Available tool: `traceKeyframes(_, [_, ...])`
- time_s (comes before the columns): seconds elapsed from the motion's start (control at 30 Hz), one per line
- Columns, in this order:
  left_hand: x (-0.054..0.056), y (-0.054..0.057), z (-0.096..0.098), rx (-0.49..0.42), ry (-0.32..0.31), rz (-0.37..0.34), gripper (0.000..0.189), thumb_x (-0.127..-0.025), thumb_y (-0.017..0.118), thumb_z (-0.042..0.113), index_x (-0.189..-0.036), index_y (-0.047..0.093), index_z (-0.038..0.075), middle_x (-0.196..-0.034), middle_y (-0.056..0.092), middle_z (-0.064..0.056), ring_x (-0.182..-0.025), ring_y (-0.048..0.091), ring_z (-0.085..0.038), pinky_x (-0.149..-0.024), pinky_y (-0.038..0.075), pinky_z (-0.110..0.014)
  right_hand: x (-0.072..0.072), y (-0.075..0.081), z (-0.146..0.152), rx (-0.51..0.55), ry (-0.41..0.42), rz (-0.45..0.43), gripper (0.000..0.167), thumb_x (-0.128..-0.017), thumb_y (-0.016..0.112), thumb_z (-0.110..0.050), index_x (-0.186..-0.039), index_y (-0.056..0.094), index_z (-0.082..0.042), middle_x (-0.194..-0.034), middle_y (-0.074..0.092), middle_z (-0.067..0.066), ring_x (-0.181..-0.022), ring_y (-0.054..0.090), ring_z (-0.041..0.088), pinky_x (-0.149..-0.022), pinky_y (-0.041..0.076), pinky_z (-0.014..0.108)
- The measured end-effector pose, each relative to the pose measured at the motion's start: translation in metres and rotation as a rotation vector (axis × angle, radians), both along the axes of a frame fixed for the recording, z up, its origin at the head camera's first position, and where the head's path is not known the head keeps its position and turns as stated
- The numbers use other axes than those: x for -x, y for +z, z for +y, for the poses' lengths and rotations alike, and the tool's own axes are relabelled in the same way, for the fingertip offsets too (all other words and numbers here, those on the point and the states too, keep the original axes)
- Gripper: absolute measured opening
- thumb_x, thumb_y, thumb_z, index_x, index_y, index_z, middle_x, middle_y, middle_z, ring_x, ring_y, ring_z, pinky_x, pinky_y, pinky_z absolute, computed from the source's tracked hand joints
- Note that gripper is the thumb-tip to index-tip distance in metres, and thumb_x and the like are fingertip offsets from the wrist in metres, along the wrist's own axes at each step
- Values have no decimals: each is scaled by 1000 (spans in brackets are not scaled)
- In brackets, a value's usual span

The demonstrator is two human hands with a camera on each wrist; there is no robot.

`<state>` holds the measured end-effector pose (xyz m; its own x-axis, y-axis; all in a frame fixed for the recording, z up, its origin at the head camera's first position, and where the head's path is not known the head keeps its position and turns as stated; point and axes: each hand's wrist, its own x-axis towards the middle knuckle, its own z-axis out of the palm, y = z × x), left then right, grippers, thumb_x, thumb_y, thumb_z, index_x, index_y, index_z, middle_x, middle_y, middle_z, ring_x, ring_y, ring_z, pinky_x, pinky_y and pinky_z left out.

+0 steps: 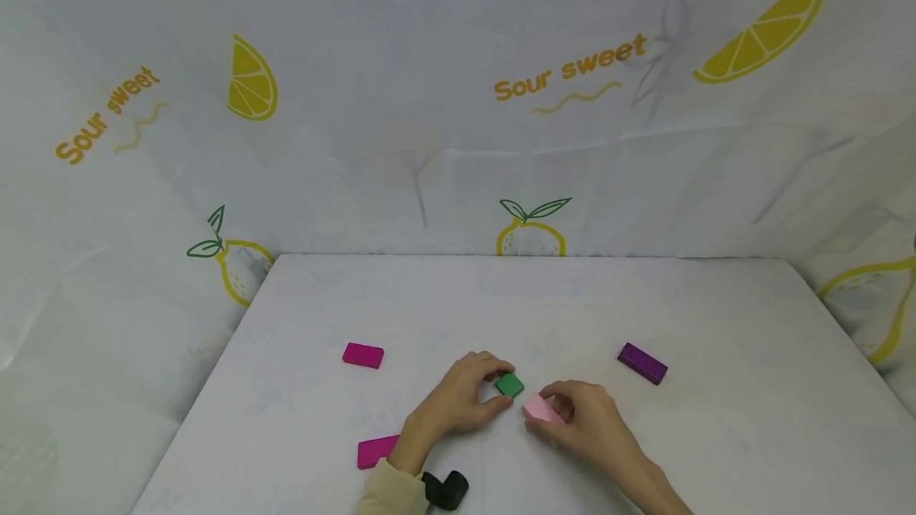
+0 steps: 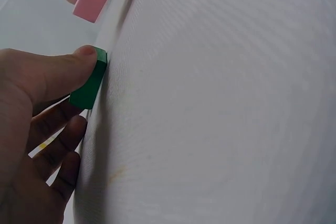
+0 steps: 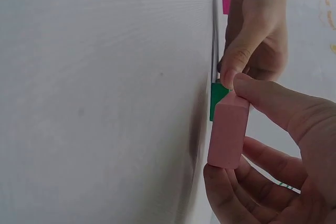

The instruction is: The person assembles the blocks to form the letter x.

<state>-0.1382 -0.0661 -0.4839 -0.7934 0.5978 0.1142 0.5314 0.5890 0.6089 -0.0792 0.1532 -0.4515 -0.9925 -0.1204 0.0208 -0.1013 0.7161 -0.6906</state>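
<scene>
Near the middle of the table, a small green block [image 1: 510, 385] lies on the white cloth between the thumb and fingers of my left hand [image 1: 463, 389]. In the left wrist view the thumb presses the near end of the green block [image 2: 93, 85]. Just to its right, my right hand [image 1: 588, 420] pinches a light pink block [image 1: 541, 408] between thumb and fingers. The right wrist view shows the pink block [image 3: 229, 132] held upright at its two ends, partly covering the green block [image 3: 216, 100] behind it.
A magenta block [image 1: 363, 355] lies to the left; a second magenta block [image 1: 375, 451] is partly hidden by my left forearm. At the right lies a dark purple block [image 1: 642, 363]. A black device [image 1: 447, 491] sits by my left wrist. Lemon-printed cloth [image 1: 358, 102] hangs behind the table.
</scene>
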Motion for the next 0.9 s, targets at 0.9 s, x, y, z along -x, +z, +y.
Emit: traceKeyframes(0.9, [0,-1,1,15,20,-38,37,-93,75,24,-128,67,18,-118,69,6,-109,57,-7,-104,46,-34,5,-3,-14,-9,-57,-64,38,-69,95,-28,-95,77,-8,-65,55,-7,-62,45,4,-57,37,20])
